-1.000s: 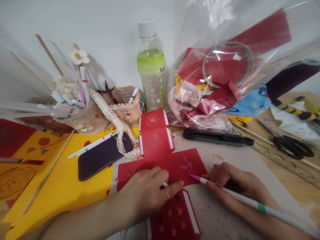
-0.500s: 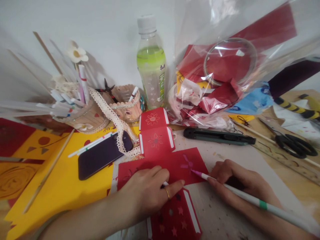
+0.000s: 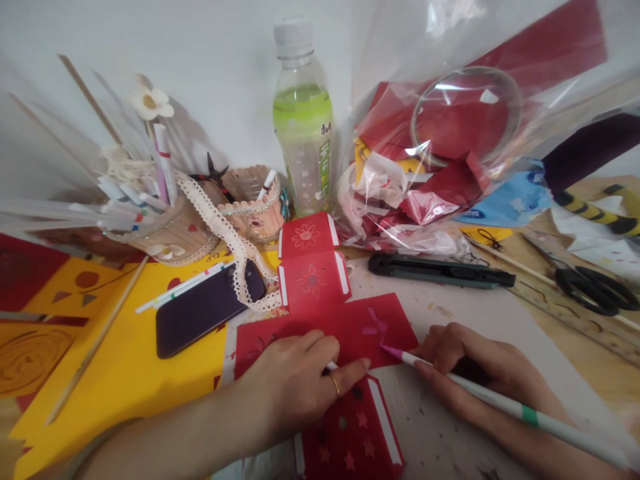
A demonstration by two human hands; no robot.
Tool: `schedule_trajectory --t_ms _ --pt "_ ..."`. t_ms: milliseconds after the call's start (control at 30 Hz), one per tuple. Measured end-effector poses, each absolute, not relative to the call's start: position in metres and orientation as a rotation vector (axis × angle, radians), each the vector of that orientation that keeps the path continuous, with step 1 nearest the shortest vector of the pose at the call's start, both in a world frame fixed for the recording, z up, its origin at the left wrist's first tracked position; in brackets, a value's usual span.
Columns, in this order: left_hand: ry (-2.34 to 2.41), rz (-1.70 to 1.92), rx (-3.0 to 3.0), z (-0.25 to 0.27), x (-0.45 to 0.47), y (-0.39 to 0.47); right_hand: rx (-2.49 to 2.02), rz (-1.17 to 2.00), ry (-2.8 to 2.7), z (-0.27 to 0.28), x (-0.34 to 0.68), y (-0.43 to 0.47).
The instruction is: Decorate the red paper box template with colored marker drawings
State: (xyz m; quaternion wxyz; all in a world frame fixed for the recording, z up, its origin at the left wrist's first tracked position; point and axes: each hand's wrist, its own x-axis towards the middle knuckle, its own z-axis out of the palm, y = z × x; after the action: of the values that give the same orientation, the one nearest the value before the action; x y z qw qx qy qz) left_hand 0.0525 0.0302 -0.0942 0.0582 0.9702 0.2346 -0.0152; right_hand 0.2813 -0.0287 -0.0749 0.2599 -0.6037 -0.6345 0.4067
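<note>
Red cardstock [image 3: 313, 321] cut as a cross-shaped box net lies before me, with white strips on its tabs and drawn flowers and stars. In my right hand [image 3: 470, 363] is a white marker [image 3: 500, 400] with a green band. Its purple tip touches the right panel, at the lower end of a small purple drawing [image 3: 377, 325]. My left hand [image 3: 300, 370] rests on the middle of the cardstock, index finger stretched along it. Between its fingers pokes the end of a slim white pen-like piece [image 3: 331, 366], mostly hidden.
Behind stand a drink bottle [image 3: 303, 127], a clear bag of paper scraps [image 3: 425, 180] and stick-covered holders [image 3: 165, 233] with markers. A phone [image 3: 200, 313] and lace ribbon [image 3: 245, 267] lie left. A utility knife [image 3: 440, 271], scissors [image 3: 595, 287] and ruler [image 3: 565, 317] lie right.
The marker tip has shifted slightly down and left, and the purple line beneath the drawing looks longer. My left hand stays in place. The view has shifted a little.
</note>
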Motion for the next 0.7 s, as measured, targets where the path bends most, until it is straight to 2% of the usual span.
schedule_trajectory --t_ms 300,700 --pt "0.707 0.166 3.074 -0.0996 0.0488 0.0267 -1.622 1.105 -1.67 -0.0768 0.2804 -0.0298" --pt "0.671 0.071 3.011 -0.0987 0.0477 0.0293 -1.599 1.075 -1.689 -0.0758 0.2802 -0.0275"
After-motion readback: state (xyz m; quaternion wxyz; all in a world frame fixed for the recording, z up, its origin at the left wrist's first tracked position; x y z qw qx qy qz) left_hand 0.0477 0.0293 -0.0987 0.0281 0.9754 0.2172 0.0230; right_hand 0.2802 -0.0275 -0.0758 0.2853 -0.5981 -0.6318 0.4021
